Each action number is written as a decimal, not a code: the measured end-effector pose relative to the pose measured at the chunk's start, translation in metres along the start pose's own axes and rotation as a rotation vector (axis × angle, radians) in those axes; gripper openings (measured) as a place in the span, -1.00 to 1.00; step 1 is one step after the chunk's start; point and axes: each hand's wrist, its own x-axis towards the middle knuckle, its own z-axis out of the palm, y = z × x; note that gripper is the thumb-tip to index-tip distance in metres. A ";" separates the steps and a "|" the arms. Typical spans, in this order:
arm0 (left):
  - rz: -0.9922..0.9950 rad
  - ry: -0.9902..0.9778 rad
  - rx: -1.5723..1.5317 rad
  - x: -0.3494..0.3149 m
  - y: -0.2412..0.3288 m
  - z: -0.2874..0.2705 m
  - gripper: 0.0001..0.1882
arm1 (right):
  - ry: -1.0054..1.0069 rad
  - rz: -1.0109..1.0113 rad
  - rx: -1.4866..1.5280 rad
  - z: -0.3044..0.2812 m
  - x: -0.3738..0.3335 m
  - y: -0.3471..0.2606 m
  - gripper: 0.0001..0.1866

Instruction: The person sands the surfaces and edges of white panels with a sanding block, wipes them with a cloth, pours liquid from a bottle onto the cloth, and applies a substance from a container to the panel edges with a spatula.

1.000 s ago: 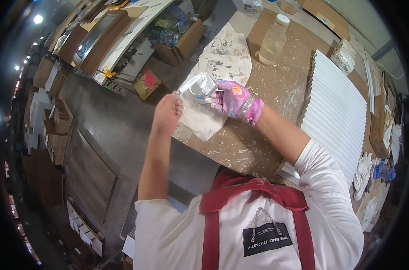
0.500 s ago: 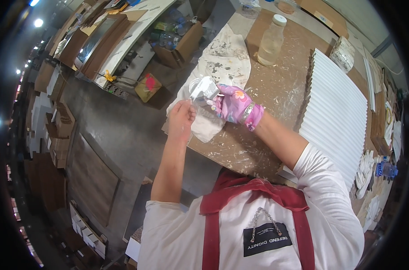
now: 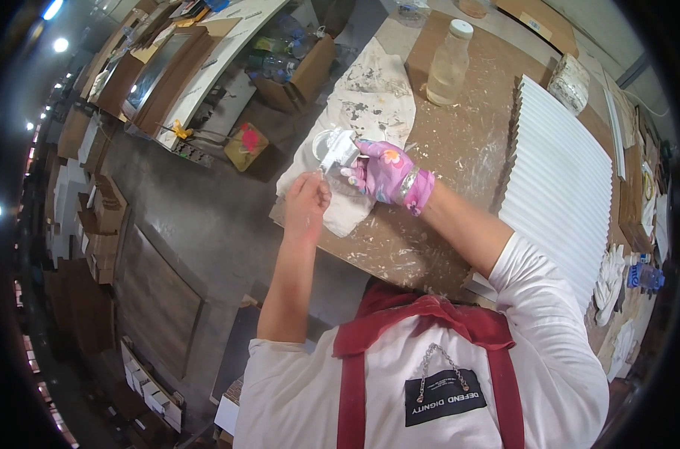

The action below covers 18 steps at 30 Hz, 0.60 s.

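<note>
My right hand (image 3: 388,170), in a pink flowered glove with a shiny band at the wrist, grips a small white object with a ring-like loop (image 3: 338,148), which looks like a mug; its exact kind is unclear. Bare, my left hand (image 3: 308,193) is closed in a pinch at the near left side of the white object. Whatever is between its fingertips is too small to make out. Both hands are above a stained white cloth (image 3: 370,101) spread over the corner of the brown work table (image 3: 460,161).
A clear bottle with a white cap (image 3: 449,63) stands beyond my right hand. White corrugated sheet (image 3: 557,179) covers the table's right side, with a wrapped bundle (image 3: 569,84) behind it. White gloves (image 3: 609,284) and a blue-labelled bottle (image 3: 645,278) lie farther right. An open cardboard box (image 3: 304,78) holds bottles.
The white object has turned slightly in my right hand, and its loop shows more clearly. My left hand has shifted a little to the right and down, staying close to it.
</note>
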 end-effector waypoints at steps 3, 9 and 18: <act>0.032 0.008 -0.058 0.007 -0.001 -0.004 -0.91 | -0.026 -0.017 -0.031 0.002 0.000 -0.003 -0.74; 0.101 0.041 -0.071 0.013 -0.014 -0.001 -0.88 | 0.060 -0.003 -0.036 0.004 0.006 0.000 -0.77; 0.254 0.184 0.224 0.021 -0.001 -0.021 -0.85 | 0.073 -0.041 -0.217 0.002 -0.003 -0.008 -0.66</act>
